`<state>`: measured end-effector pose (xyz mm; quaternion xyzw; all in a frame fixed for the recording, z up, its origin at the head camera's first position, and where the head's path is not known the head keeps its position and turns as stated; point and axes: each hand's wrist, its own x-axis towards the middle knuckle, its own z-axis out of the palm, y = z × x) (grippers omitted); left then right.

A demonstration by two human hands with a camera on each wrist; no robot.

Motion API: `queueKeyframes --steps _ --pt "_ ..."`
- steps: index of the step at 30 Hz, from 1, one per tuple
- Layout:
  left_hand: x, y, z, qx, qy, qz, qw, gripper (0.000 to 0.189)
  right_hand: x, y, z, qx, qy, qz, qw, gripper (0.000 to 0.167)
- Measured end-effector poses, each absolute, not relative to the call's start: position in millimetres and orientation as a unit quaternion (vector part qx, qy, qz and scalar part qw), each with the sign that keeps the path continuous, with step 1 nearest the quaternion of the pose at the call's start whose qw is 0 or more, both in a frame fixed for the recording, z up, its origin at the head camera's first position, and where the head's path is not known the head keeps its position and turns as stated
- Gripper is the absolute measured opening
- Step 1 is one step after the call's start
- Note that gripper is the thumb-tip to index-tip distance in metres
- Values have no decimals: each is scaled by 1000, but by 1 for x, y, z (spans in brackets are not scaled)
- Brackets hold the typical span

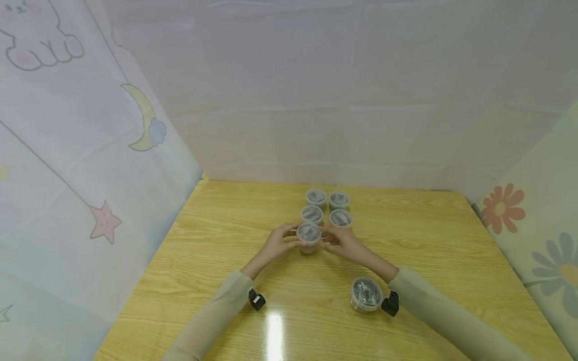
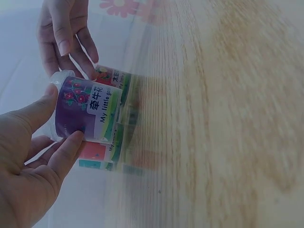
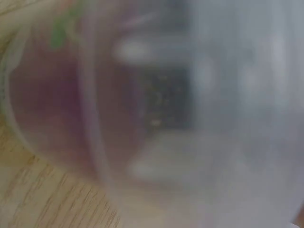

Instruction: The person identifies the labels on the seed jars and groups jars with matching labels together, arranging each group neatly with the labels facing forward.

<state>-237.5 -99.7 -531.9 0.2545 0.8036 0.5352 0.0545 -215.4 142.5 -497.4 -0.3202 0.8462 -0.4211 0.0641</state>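
Observation:
My left hand point(image 1: 281, 241) grips a small round plastic tub point(image 1: 309, 234) at the front of a group. In the left wrist view this tub point(image 2: 85, 107) has a purple label with flowers and a clear lid. Left thumb and fingers lie around its sides. The right hand point(image 1: 344, 243) is at the tub's other side, its fingers loosely extended; in the left wrist view the right hand point(image 2: 66, 38) hangs beside the purple tub and a red-labelled tub point(image 2: 107, 76). Behind stand similar tubs in two columns, among them a front-left one point(image 1: 311, 214) and a front-right one point(image 1: 340, 217).
Another lidded tub point(image 1: 367, 294) stands near the right wrist; a blurred purplish tub point(image 3: 52, 95) fills the right wrist view. The wooden table point(image 1: 217, 210) meets a pale back wall point(image 1: 280, 140). Decorated sheets point(image 1: 90, 165) flank both sides.

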Motion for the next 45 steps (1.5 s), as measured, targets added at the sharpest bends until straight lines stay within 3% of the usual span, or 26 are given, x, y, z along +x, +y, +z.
queueKeyframes --steps 30,40,45 --pt "-236 -101 -541 249 796 542 102 68 -210 146 -501 -340 850 -384 121 57" --pt "-235 -102 -540 262 814 515 50 63 -208 151 -497 -326 853 -388 124 59" --pt "-231 -99 -537 287 819 497 18 56 -207 155 -497 -338 849 -394 100 55"
